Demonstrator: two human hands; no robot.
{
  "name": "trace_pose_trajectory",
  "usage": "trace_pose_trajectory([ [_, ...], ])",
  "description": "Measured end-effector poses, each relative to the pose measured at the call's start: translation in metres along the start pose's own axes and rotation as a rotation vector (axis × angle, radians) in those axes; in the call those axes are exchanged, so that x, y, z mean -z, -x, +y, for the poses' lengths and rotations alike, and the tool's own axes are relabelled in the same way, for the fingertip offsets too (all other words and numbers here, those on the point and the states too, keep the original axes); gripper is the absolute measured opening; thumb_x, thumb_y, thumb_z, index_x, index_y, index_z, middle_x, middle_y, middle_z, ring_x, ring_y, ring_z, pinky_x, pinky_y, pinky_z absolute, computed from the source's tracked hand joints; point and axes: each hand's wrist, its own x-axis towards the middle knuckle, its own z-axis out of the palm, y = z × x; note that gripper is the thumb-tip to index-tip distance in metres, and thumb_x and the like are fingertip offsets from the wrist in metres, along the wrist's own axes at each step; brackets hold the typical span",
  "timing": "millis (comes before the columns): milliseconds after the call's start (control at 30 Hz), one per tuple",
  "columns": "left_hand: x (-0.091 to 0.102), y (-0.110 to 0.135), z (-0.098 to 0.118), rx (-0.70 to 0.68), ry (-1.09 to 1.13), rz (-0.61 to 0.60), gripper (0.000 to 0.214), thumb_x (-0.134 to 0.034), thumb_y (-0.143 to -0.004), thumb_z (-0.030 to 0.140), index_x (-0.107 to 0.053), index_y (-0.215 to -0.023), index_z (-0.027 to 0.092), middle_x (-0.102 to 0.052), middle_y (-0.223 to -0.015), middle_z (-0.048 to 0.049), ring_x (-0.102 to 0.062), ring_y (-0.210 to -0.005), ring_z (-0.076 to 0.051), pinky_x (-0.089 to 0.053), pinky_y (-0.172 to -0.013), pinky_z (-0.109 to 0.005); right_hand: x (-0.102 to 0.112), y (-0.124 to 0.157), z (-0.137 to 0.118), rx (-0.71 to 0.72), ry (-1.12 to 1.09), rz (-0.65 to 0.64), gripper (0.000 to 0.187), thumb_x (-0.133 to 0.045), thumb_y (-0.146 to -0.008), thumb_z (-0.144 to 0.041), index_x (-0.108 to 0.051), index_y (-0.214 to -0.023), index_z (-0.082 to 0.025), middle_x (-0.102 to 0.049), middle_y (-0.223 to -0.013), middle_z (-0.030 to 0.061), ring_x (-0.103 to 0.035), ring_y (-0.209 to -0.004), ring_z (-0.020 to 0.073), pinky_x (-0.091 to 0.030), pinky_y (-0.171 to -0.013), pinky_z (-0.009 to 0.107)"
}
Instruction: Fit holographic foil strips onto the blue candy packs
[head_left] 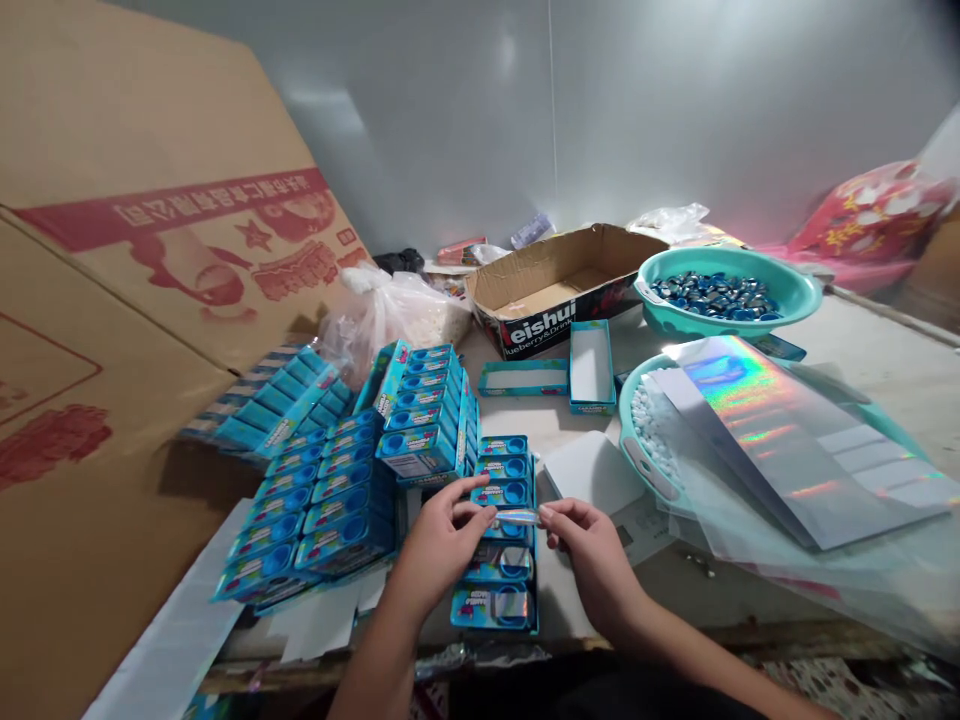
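Left of centre, stacked blue boxes (315, 500) look finished, though it is hard to tell. Lower centre, left hand (439, 550) and right hand (592, 555) hold a shiny strip (517, 517) — fingers pinching its ends — over a row of boxes (499, 605). Holographic sheets (787, 440) lie unused at right.

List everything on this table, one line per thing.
small boxes: many, blue, in rows, left and centre
open trays: two, blue with white inside, behind the rows
cardboard box: one, brown, open, centre back
bowl: one, teal, holding blue pieces, back right
basin: one, teal, white pieces inside, under the sheets
holographic sheets: several, silver-rainbow, right
cardboard panels: two, brown with red print, left
holographic strip: one, silvery, pinched between both hands
left hand: pinching strip's left end
right hand: pinching strip's right end
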Motion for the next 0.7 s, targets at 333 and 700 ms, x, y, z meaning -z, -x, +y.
trace_pose_trajectory([
  [333, 0.004, 0.014, -0.007, -0.087, -0.139, 0.301, 0.047, -0.061, -0.085, 0.058, -0.068, -0.116, 0.024, -0.073, -0.098, -0.0063, -0.068, -0.095, -0.024, -0.051, -0.081, -0.034, 0.016, 0.006, 0.000, -0.060, 0.040, -0.041, 0.040, -0.088, -0.060, -0.049, -0.070, -0.068, -0.014, -0.056, -0.060, -0.0004, -0.045, -0.060, 0.0110, -0.035, -0.060, 0.023],
  [700, -0.009, 0.019, 0.000, -0.171, -0.162, 0.069, 0.036, -0.051, -0.092, 0.049, -0.063, -0.074, 0.020, -0.064, -0.082, -0.0035, -0.058, -0.083, -0.020, -0.043, -0.078, -0.030, 0.000, 0.011, -0.019, 0.055, -0.023, -0.094, 0.038, -0.090, -0.063, -0.049, -0.072, -0.069, -0.016, -0.059, -0.062, 0.0009, -0.048, -0.063, 0.0128, -0.040, -0.063, 0.025],
])
